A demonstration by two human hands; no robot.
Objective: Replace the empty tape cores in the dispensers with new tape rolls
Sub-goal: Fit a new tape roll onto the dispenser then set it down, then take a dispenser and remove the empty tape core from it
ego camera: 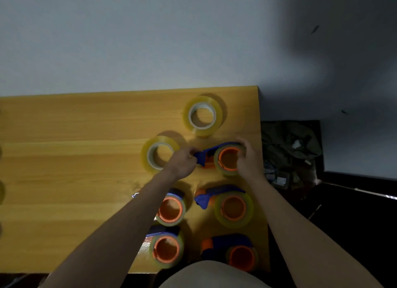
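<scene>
Gripping the far dispenser [223, 156] from both sides, the hands are working at the right end of the wooden table [75, 158]. The left hand [182, 162] is pinching the blue front end of this dispenser, fingers curled onto the plastic, while the right hand [249, 158] is curling around the outer edge of the tape roll [225, 170] sitting on its orange hub. This roll is lying flat, with the hub showing through its middle.

Two loose tape rolls are lying flat on the table beyond the hands: one [203, 116] near the far edge, the other [160, 152] just left of the left hand, partly hidden by its fingers. Both are showing pale inner cores and yellowish clear tape.

Four more dispensers are sitting nearer the person in two rows. The one [231, 206] directly below the held dispenser is carrying a thick roll, and the one [171, 208] to its left is lying partly under the left forearm. Nearest the table's front edge are sitting another [166, 249] with a roll on its hub and one [236, 251] in shadow at the right corner, where I cannot tell how much tape it is carrying.

A dark heap of clutter [290, 150] is lying off the table's right end.
</scene>
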